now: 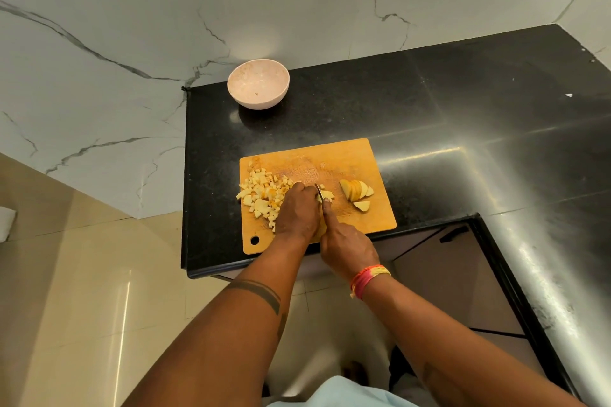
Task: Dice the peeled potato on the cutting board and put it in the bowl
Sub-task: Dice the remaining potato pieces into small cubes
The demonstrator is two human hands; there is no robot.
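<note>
Cutting board [347,158] on black counter [429,102]: diced potato heap [261,195] at left, slices [355,190] at right. Left hand [297,211] pressed on the pieces being cut [325,196]; right hand [347,241] clamped around knife [319,190]. Bowl [258,83] well apart, behind.

My one head-worn wide-angle view looks steeply down from above my forearms onto the black polished stone surface [330,115], fairly close.
</note>
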